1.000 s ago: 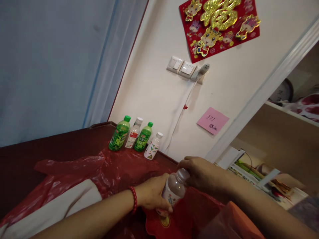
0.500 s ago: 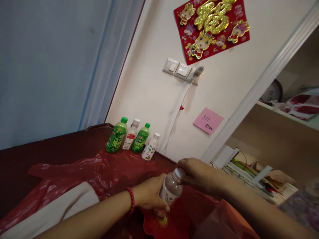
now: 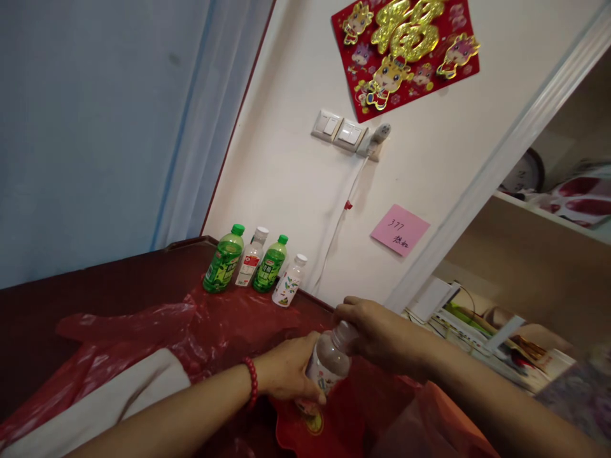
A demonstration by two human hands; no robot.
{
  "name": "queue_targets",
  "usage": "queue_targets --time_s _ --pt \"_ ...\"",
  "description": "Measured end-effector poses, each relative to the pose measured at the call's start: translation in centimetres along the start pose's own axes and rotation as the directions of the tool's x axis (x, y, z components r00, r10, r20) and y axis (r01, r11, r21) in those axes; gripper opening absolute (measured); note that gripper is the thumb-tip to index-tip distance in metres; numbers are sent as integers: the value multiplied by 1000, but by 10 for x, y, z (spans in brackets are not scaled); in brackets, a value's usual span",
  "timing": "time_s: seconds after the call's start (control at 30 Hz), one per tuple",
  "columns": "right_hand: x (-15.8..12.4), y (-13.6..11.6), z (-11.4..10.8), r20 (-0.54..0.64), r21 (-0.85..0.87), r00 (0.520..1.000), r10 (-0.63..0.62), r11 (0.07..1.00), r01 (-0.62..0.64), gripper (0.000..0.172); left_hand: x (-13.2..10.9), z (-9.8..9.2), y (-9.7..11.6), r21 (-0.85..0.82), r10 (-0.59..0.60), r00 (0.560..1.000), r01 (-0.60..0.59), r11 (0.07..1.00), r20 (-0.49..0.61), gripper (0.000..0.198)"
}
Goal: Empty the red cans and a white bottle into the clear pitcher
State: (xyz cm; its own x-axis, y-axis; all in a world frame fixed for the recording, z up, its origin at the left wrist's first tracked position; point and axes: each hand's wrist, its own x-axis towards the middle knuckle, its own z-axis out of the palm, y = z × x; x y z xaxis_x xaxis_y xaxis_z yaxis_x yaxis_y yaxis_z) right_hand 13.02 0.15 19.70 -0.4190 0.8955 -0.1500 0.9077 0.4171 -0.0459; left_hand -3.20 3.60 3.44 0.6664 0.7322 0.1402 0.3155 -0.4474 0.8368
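My left hand (image 3: 293, 369), with a red bead bracelet at the wrist, is wrapped round the body of a clear plastic bottle (image 3: 334, 361) with a printed label. The bottle leans a little to the right over a red scalloped dish (image 3: 329, 426) with a gold mark. My right hand (image 3: 365, 327) is closed at the bottle's top, its fingers round the whitish cap (image 3: 344, 332). Those fingers partly cover the cap, so I cannot tell whether it is loose.
Two green bottles (image 3: 223, 261), a clear white-capped bottle (image 3: 249, 257) and a white printed bottle (image 3: 289, 281) stand by the wall. Red plastic film (image 3: 219, 324) and a white cloth (image 3: 147, 388) lie on the dark red table (image 3: 95, 280). Open shelves (image 3: 548, 219) are at right.
My right hand has shifted slightly at the bottle's cap, with the wrist turned a little. My left hand and the bottle have hardly moved.
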Motion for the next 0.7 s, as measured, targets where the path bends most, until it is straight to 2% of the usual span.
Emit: queue_targets --time_s 0.1,0.2,0.5,0.7 --pt "0 6 -2 -6 53 999 -45 998 45 47 1 0 -2 11 -2 1000 2 1000 -3 65" --pt "2 9 -3 -6 73 999 -48 996 48 51 1 1 -3 16 5 1000 -5 1000 0 65" --pt "2 3 -7 21 2 998 -51 999 51 41 1 1 -3 1 3 1000 -3 1000 -9 69" --pt "4 8 -5 13 -50 998 -59 997 59 28 1 1 -1 12 2 1000 -2 1000 -9 68"
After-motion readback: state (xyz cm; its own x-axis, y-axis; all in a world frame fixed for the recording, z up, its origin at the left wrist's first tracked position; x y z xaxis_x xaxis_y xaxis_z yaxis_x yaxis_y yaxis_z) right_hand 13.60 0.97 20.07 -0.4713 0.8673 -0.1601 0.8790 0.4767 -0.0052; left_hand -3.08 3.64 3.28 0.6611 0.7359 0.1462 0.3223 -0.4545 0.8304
